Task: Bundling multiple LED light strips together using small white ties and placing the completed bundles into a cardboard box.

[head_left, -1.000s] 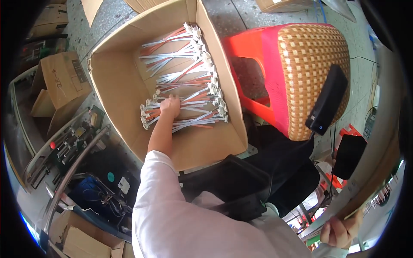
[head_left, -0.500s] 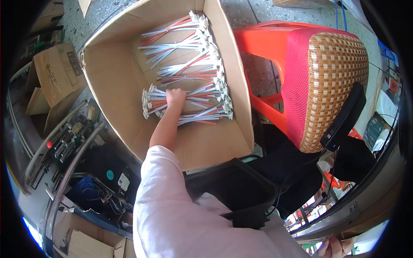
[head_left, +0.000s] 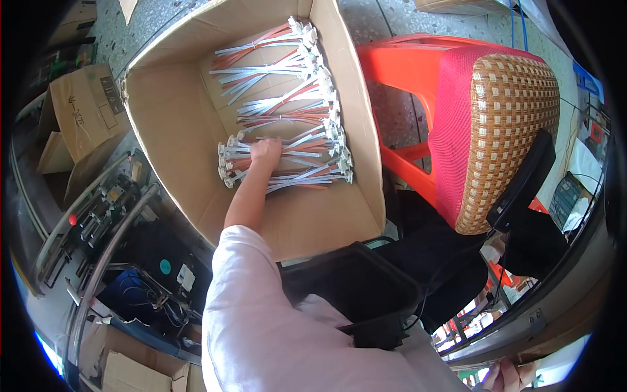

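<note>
My left hand (head_left: 266, 151) reaches down into a large cardboard box (head_left: 312, 242), its fingers closed round a bundle of white and orange wires with white connectors (head_left: 228, 159). That bundle's connectors point left. Several other wire bundles (head_left: 271, 70) lie in a column with their connectors along the right, some bound with thin ties. The bundle nearest me (head_left: 307, 178) lies just below my hand. At the lower right edge my right hand (head_left: 506, 377) shows only in part, fingers curled against a brown edge; what they hold, if anything, is hidden.
Right of the box stands a red plastic stool (head_left: 398, 55) beside a woven seat cushion (head_left: 506, 130). A black tray (head_left: 353, 281) sits between my body and the box. Metal rails and a machine (head_left: 108, 209) are at left, near an opened carton (head_left: 85, 114).
My left hand has shifted slightly left and nearer to me. The connectors of its bundle have moved a little with it. My right hand has barely moved.
</note>
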Tool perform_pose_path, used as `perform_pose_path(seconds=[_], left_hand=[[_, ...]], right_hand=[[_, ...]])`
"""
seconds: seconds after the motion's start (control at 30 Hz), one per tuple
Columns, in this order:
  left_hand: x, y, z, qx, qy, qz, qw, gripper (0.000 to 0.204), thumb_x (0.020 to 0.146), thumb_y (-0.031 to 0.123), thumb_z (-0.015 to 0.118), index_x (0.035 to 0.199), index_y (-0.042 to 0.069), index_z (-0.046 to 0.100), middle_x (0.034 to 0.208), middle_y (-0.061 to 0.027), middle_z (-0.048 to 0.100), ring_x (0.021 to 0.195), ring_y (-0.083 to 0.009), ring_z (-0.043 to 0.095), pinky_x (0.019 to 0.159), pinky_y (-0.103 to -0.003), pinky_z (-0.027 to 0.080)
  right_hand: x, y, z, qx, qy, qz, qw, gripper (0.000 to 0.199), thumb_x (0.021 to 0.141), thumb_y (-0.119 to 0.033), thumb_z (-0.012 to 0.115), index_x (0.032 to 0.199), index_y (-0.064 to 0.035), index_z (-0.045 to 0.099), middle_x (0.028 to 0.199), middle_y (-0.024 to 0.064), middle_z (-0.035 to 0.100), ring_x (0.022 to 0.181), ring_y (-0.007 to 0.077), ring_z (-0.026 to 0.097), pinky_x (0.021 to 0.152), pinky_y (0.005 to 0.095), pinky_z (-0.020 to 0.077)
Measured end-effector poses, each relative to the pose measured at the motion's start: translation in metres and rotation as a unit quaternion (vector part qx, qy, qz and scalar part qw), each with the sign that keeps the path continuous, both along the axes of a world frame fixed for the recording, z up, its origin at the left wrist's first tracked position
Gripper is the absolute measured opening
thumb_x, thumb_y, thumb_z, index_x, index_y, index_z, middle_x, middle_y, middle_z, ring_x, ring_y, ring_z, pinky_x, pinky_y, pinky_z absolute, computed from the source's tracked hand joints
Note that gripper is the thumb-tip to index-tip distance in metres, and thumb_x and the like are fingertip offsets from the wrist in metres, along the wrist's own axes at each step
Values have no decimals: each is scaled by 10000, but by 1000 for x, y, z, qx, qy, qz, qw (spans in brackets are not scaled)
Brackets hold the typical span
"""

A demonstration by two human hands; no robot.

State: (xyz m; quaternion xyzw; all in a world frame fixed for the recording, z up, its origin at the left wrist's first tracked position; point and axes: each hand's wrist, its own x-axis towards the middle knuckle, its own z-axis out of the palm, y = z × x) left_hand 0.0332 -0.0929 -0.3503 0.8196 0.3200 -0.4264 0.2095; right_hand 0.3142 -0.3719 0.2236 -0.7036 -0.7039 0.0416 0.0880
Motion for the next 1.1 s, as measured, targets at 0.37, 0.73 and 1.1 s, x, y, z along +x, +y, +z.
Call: perform_pose_path(seconds=[0.37, 0.73, 1.1], left_hand=[[40, 42, 39, 87, -153, -62, 982, 199, 843, 217, 590, 1022, 132, 589, 989, -129, 646, 813, -287, 692, 735, -428, 528], [17, 74, -41, 52, -82, 132, 986, 413, 807, 168, 646, 1206, 166, 540, 1155, -157, 596, 1094, -333, 593, 903, -479, 467], [18, 49, -35, 127, -75, 157, 976, 520, 833, 327, 665, 1275, 136, 470, 1350, -199, 370, 1214, -398, 382, 969, -462, 430]], right_hand=[[8, 8, 1, 3, 3, 10, 1000, 77, 776, -84, 693, 744, -15, 705, 620, 22, 572, 549, 177, 470, 514, 305, 462], [-8, 19, 1, 9, -28, -93, 995, 85, 766, -68, 674, 706, -12, 696, 584, 35, 539, 532, 183, 461, 507, 311, 448], [-3, 16, 4, -29, -52, -36, 998, 83, 761, -70, 675, 706, -10, 694, 594, 48, 548, 529, 191, 460, 506, 317, 446]])
